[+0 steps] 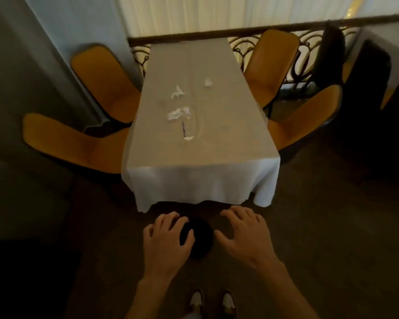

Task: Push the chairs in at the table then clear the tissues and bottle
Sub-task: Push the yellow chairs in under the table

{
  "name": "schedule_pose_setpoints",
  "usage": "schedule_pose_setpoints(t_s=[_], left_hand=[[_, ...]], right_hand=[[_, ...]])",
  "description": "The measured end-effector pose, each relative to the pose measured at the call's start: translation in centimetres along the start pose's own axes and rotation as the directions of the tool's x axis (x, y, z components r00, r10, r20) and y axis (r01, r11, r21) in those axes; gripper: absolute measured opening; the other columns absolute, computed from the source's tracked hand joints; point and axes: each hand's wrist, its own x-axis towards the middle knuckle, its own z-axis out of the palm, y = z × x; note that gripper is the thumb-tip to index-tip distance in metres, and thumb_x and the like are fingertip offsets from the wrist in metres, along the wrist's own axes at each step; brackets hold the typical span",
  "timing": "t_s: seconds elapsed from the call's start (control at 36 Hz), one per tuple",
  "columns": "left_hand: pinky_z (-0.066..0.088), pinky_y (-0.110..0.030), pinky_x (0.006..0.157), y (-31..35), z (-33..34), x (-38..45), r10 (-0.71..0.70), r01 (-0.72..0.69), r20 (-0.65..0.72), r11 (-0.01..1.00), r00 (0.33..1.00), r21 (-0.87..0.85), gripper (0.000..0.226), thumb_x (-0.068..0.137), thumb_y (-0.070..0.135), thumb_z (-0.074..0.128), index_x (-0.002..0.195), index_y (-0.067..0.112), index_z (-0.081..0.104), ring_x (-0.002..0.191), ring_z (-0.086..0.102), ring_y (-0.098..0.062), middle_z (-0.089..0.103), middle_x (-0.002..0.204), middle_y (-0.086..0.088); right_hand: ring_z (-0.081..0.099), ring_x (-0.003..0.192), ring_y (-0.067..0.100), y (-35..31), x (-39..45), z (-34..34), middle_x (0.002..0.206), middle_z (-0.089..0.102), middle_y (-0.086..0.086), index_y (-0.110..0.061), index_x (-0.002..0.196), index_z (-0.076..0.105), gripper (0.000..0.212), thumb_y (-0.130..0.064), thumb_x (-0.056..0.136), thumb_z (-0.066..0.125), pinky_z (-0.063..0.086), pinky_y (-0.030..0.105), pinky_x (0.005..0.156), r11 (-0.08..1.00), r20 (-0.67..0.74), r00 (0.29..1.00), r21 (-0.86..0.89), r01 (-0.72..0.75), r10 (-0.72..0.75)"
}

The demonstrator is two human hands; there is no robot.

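Observation:
A long table [198, 176] under a white cloth stands in front of me. On it lies a clear plastic bottle [189, 126] on its side, with crumpled tissues [176, 112] beside it, another tissue [177, 92] further back and one more [208, 82] to the right. Several mustard-yellow chairs flank the table: near left [72, 141], far left [101, 79], far right [268, 63], near right [309, 116]. My left hand [166, 242] and right hand [244, 233] hover below the table's near edge, fingers spread, holding nothing.
A dark round object [199, 238] sits on the floor between my hands. An ornate metal railing [293, 54] runs behind the table, with curtains beyond. Dark chairs [366, 72] of a neighbouring table stand at the right. My shoes [213, 300] show at the bottom.

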Motion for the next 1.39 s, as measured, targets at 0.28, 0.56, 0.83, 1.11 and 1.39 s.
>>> schedule_pose_setpoints(t_s=[0.28,0.56,0.83,1.11,1.39], left_hand=[[0.038,-0.045,0.099,-0.8,1.5,2.1,0.239,-0.239,0.032,0.971,0.971,0.01,0.036,0.086,0.057,0.046,0.117,0.042,0.057,0.129,0.043,-0.022,0.056,0.131,0.009],[0.031,-0.045,0.102,2.3,1.8,4.4,0.353,-0.35,0.09,0.936,0.931,-0.044,0.04,0.086,0.061,0.037,0.117,0.044,0.055,0.133,0.036,-0.021,0.052,0.134,0.012],[0.03,-0.042,0.103,10.9,4.5,5.8,0.388,-0.382,0.065,0.92,0.919,-0.093,0.04,0.085,0.06,0.034,0.113,0.044,0.057,0.13,0.041,-0.014,0.053,0.129,0.015],[0.038,-0.048,0.099,23.4,8.5,6.7,0.395,-0.39,0.049,0.917,0.917,-0.081,0.033,0.083,0.057,0.044,0.107,0.043,0.061,0.126,0.049,-0.018,0.058,0.125,0.013],[0.034,-0.043,0.101,33.4,9.3,7.3,0.406,-0.403,0.031,0.912,0.913,-0.077,0.032,0.085,0.055,0.044,0.107,0.041,0.062,0.122,0.049,-0.011,0.058,0.123,0.014]], right_hand=[[0.024,0.142,0.014,-1.7,-1.4,1.0,0.15,0.036,-0.012,-0.045,0.138,0.042,0.059,-0.071,0.085,0.037,0.02,0.049,0.118,0.985,-0.056,0.983,-0.009,-0.174,0.173],[0.023,0.143,0.015,0.2,-2.9,0.3,0.151,0.034,-0.012,-0.047,0.138,0.04,0.061,-0.073,0.083,0.038,0.019,0.051,0.118,0.948,-0.107,0.944,-0.016,-0.317,0.313],[0.023,0.143,0.011,8.1,-3.3,-3.5,0.151,0.036,-0.014,-0.047,0.137,0.04,0.057,-0.071,0.086,0.039,0.018,0.05,0.119,0.936,-0.14,0.927,-0.002,-0.351,0.347],[0.02,0.144,0.013,20.2,-4.4,-9.3,0.152,0.033,-0.013,-0.046,0.139,0.038,0.058,-0.071,0.086,0.039,0.018,0.05,0.119,0.931,-0.144,0.921,0.004,-0.365,0.362],[0.017,0.147,0.013,29.6,-4.1,-14.4,0.156,0.028,-0.011,-0.044,0.14,0.037,0.059,-0.07,0.087,0.041,0.014,0.054,0.12,0.941,-0.124,0.934,0.002,-0.339,0.336]])
